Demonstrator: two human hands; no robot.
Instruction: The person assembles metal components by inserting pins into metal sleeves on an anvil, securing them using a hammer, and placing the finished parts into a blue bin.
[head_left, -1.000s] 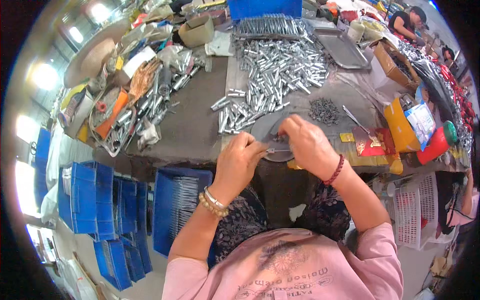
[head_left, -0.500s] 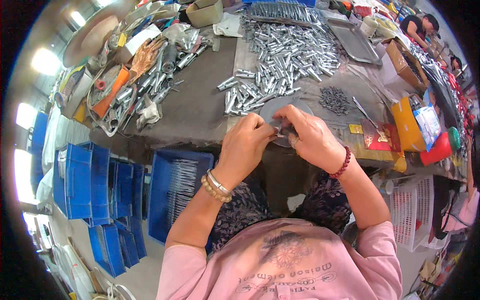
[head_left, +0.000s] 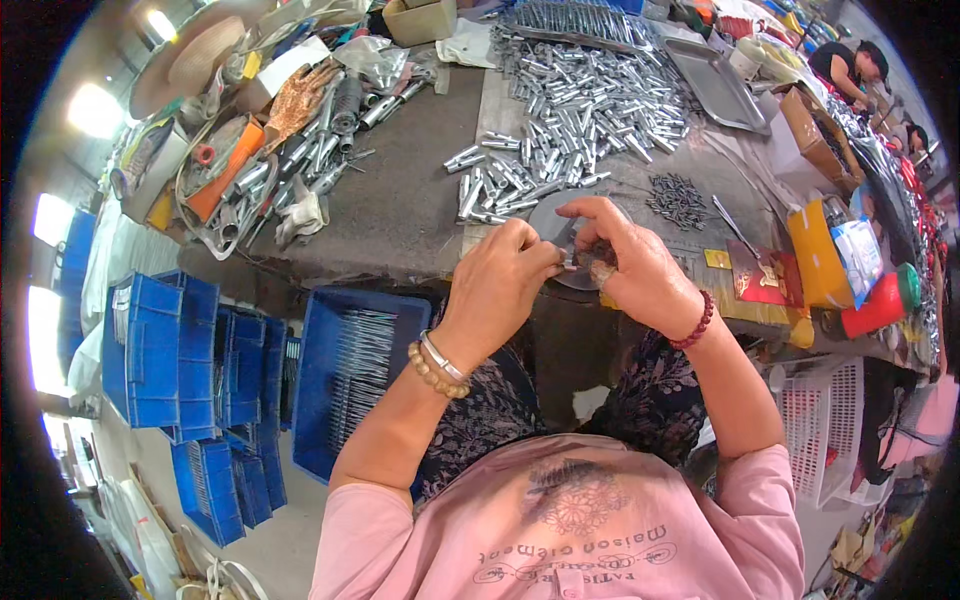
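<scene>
Over the bench's near edge, my left hand is closed in a pinch. A small pale metal bit peeks out at its fingertips; what kind of part it is, I cannot make out. My right hand faces it closely, with its index finger arched and the other fingers curled inward. Something dark sits in those curled fingers, too hidden to name. Under both hands lies a round grey disc. Just beyond it spreads a large pile of shiny metal sleeves. Small dark screw-like pieces form a heap to the right.
A blue bin of thin metal rods stands left of my legs, beside stacked blue bins. Tools and a glove crowd the bench's left. A metal tray, a yellow container and a red bottle line the right.
My right index finger has lifted and arched away from my left fingertips, widening the gap between the hands. My left hand keeps its pinch. The whole view has shifted slightly.
</scene>
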